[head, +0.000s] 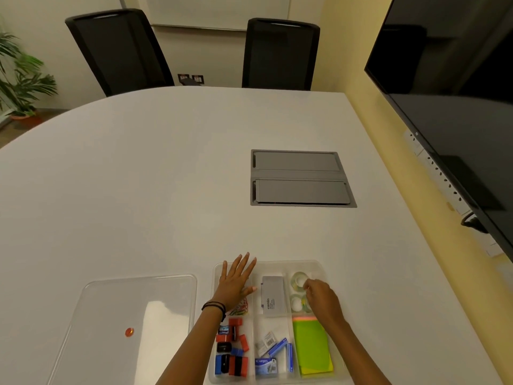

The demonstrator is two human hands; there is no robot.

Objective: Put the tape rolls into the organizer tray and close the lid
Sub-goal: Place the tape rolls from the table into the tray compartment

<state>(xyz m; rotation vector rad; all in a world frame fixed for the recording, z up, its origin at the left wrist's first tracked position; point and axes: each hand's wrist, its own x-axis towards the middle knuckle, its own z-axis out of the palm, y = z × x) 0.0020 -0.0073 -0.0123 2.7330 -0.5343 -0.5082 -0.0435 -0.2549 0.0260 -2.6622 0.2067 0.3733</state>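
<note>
Clear plastic is what you are working with: both tape rolls are lying in the far-right compartment of the organizer tray [277,263], the far tape roll [299,279] flat on its side and the near tape roll [297,303] just beside it, partly under your fingers. No other roll is showing on the table [166,176], so the loading part is looking done or nearly so. The closing part is not yet begun: the lid [133,315] is lying flat on the table just left of the tray, with an orange sticker [129,332] on it.

Your right hand [322,300] is reaching in over the near roll with its fingers curled down toward it; you cannot tell from this view whether they are pinching it or only touching it. Your left hand [236,282] is lying flat with straight, spread fingers over the tray's far-left compartment, holding nothing and seemingly steadying the tray.

Around the rolls, a grey Camlin box [273,297] is filling the middle far compartment, and green sticky notes [312,345] are sitting in the near-right one.
</note>
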